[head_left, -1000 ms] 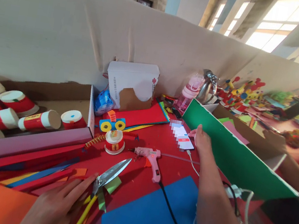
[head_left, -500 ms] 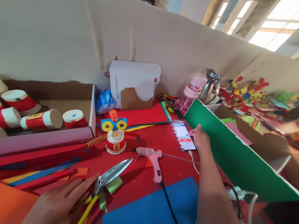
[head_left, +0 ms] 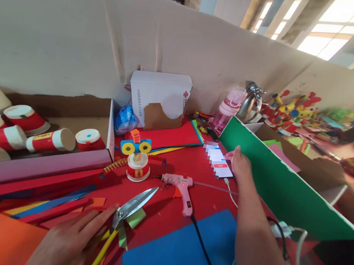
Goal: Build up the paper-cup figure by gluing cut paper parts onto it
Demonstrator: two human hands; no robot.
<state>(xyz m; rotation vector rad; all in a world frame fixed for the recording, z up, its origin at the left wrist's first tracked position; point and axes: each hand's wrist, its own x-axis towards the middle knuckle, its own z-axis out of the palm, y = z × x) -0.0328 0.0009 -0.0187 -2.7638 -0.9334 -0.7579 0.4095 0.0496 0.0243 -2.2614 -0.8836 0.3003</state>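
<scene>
Along the bottom edge, the left hand is lying knuckles up, its index finger stretching to the pivot of the scissors; its underside is hiding, so I cannot tell whether it is gripping. The right hand is reaching in half open, gripping nothing visible, fingers meeting the right edge of the phone, whose screen is partly pixelating. The frame is cutting off the scissors' handles. A green board is bounding the right hand; red tabletop is stretching between phone and glue gun.
</scene>
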